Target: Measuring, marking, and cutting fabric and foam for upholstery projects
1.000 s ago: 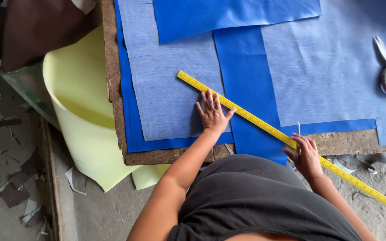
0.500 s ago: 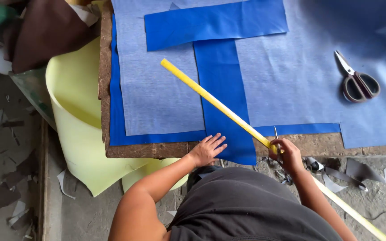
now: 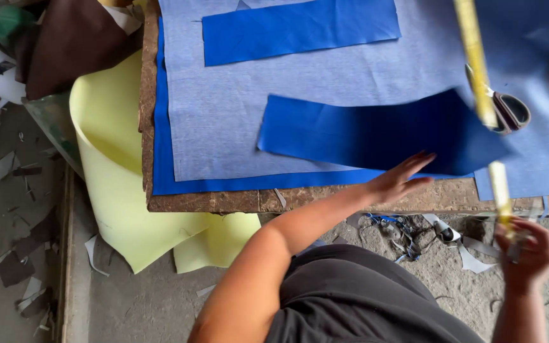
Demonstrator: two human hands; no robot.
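My left hand (image 3: 396, 181) lies flat and open, fingers spread, at the near edge of the dark blue cut strip of fabric (image 3: 376, 134), palm just touching its lower border where it overhangs the rough brown board surface (image 3: 223, 202). My right hand (image 3: 528, 254) is closed around the near end of the long yellow measuring stick (image 3: 478, 76), which stands lifted off the cloth and reads blurred, running from my fist up past the top of the view.

The blue strip lies crosswise on the pale blue-grey sheet of fabric (image 3: 223, 121), with a second dark blue strip (image 3: 300, 28) lying apart above it. A pair of scissors with dark handles (image 3: 509, 109) sits on the cloth just behind the stick, right of the strip's end.

To do this well, I judge that the open palm should press evenly and slide the strip rather than pinch it, so the thin cloth stays flat and does not drag the pale sheet beneath into wrinkles. The stick ought to stay high and clear of the scissors, since a swing could knock them or catch the strip's right end. Its far end is out of view, so I cannot tell what it passes over. A yellow foam sheet (image 3: 115, 165) curls off the surface's left side, well away from both hands.
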